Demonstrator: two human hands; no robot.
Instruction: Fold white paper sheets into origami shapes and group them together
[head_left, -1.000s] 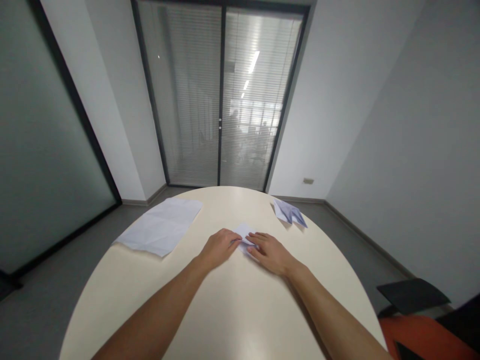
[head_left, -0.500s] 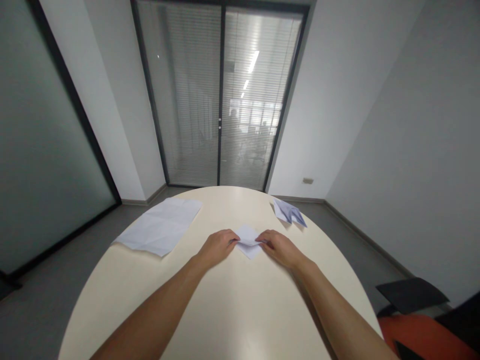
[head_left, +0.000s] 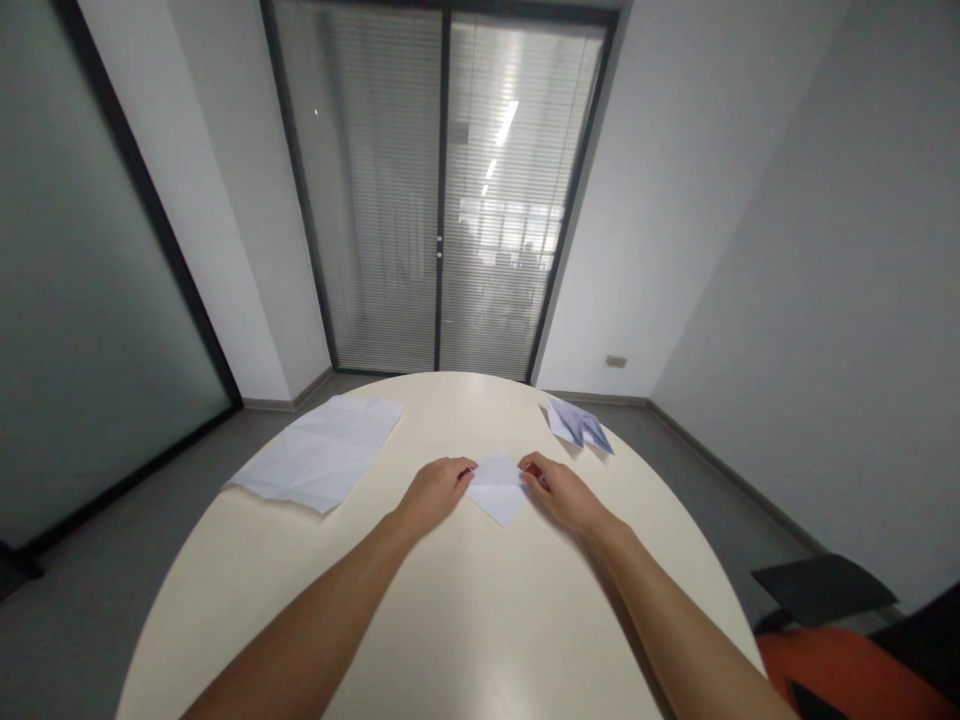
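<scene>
Between my hands a small folded piece of white paper (head_left: 498,492) lies on the round table, one corner pointing toward me and a crease running across its middle. At its left corner my left hand (head_left: 441,488) has its fingers closed on the edge. My right hand (head_left: 559,490) is at the right corner, its thumb and fingers curled together at the paper's edge. The fingertips cover both side corners.
A large creased sheet of white paper (head_left: 322,452) lies on the table's left side. A folded paper shape (head_left: 580,424) stands near the far right edge of the cream table (head_left: 450,620). An orange and black chair (head_left: 840,650) stands at the lower right.
The folded paper has flattened and spread; its raised middle flap is down and the near corner reaches closer to me. Both hands have shifted only slightly.
</scene>
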